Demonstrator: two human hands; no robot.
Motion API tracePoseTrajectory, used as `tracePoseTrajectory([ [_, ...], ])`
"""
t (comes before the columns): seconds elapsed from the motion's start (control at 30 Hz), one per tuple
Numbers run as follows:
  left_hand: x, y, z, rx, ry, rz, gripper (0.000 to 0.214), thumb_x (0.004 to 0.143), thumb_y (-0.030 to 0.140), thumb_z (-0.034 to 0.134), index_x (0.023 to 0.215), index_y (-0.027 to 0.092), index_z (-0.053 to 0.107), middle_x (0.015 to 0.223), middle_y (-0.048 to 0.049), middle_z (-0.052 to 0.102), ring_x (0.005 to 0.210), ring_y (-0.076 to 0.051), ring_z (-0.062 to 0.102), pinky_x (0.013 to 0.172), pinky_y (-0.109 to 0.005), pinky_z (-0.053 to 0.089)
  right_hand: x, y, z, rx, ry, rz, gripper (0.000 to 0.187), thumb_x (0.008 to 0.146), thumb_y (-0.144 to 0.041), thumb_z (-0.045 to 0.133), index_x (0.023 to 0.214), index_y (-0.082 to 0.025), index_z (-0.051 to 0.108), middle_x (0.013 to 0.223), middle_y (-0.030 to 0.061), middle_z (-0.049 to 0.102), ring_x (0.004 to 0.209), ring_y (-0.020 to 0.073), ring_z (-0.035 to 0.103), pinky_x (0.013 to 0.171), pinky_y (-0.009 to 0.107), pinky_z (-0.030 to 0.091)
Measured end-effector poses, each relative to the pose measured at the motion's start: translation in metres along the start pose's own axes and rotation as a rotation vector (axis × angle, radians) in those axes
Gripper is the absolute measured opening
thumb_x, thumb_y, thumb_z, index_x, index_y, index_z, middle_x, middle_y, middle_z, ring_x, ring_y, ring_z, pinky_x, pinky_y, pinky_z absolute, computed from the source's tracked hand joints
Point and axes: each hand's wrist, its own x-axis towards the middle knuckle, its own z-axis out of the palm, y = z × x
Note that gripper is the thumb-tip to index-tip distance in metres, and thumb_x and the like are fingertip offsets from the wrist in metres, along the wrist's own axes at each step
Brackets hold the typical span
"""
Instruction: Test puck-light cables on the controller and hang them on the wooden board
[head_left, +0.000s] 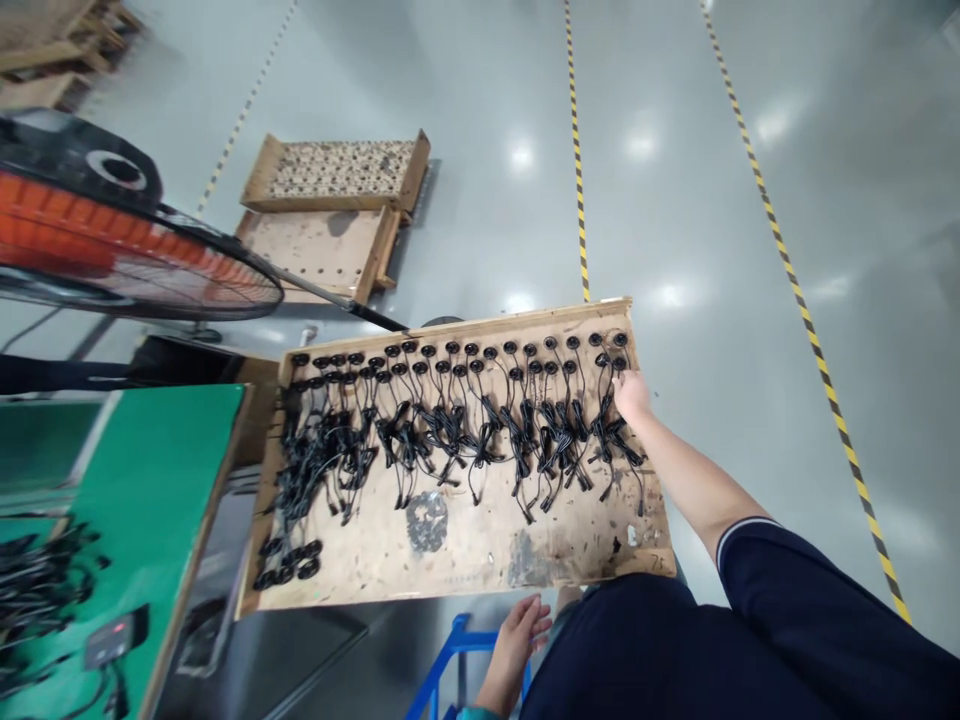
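My right hand (632, 396) reaches over the right rim of a shallow wooden tray (465, 565). Its fingers are closed beside the last black discs of the rows; whether they grip a cable or the rim is hidden. Black cables (521, 440) with round disc ends lie in the tray, the discs in two rows along the far side and the bundled leads hanging toward me. At the left end the cables (315, 460) are heaped close together. Below the tray's near edge, my left hand (517, 640) is apart from it, fingers loosely spread and holding nothing.
A large orange fan (135, 235) stands at left. Below it is a green-topped table (161, 450) with more black cables (45, 590) and a small box with a red light (112, 640). Wooden trays (315, 245) lie on the floor beyond. A blue metal frame (442, 670) is near my left hand.
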Motion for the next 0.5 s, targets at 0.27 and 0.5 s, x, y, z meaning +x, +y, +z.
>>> tracePoseTrajectory([
  [0.27,-0.006,-0.009,-0.029,-0.088,-0.025,0.042,0.041,0.086,0.047,0.071,0.114,0.018,0.063,0.115,-0.0143,0.074,0.105,-0.028,0.073,0.082,-0.033,0.057,-0.028,-0.033,0.023,0.007,-0.140,-0.011,0.033,0.105,-0.046,0.061,0.111,-0.014,0.066,0.112,0.0086,0.065,0.101,0.0213,0.064,0.094,0.042,0.055],
  [0.5,-0.027,-0.021,-0.046,-0.032,0.148,-0.021,0.027,0.093,0.043,0.057,0.110,0.023,0.061,0.116,-0.0123,0.075,0.111,-0.027,0.072,0.092,-0.036,0.057,-0.007,-0.048,0.023,-0.033,-0.194,0.091,0.030,0.104,-0.044,0.062,0.113,-0.015,0.066,0.114,0.0088,0.065,0.102,0.0211,0.064,0.093,0.041,0.057],
])
